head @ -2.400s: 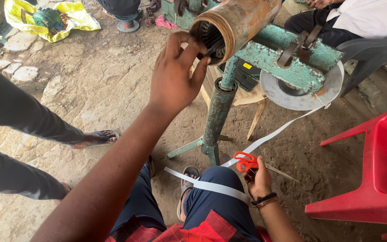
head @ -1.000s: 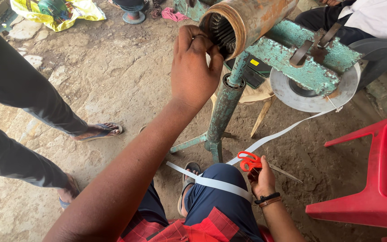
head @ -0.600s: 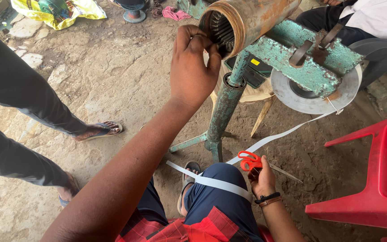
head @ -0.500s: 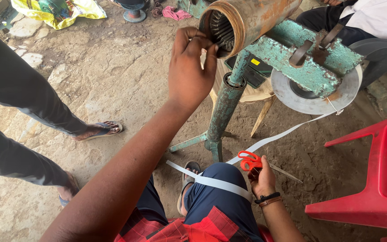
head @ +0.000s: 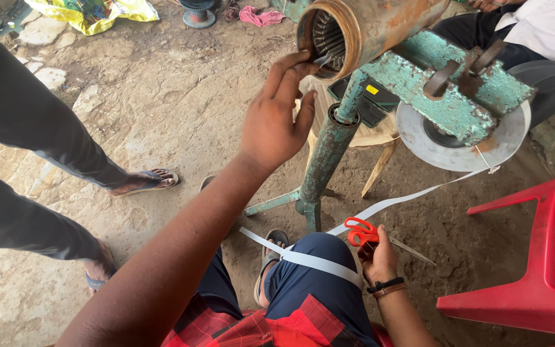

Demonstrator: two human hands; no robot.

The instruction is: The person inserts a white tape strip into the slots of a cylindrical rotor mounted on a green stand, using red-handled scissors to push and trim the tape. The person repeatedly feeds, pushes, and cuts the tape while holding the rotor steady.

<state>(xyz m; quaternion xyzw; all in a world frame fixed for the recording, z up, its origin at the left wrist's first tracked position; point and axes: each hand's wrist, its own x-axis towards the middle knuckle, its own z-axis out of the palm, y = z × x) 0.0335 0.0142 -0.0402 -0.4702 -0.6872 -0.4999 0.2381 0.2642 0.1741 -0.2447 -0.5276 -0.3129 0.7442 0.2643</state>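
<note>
Left hand point(head: 276, 122) reaches to 1 o'clock, fingertips pinching a small pale slip at the stator point(head: 329, 40) mouth. Strip point(head: 303, 259) drapes across the knee at 6 o'clock. Right hand point(head: 380, 260), 5 o'clock, grips orange-handled scissors point(head: 362, 232).

We are seeing both arms bare from hand to elbow, no sleeves showing. The left hand point(head: 276, 122) is wearing no ring, band or glove that we can make out. The right hand point(head: 379, 260) is wearing two bands at the wrist: a black wristband point(head: 385, 284) and, just below it, a thinner brown band point(head: 390, 292). Over the lap we are noting a red plaid garment point(head: 271, 326) with dark checks. The legs are wearing dark navy trousers point(head: 309, 286). One foot is wearing a dark sandal point(head: 270, 252); we are seeing only its front part.
</note>
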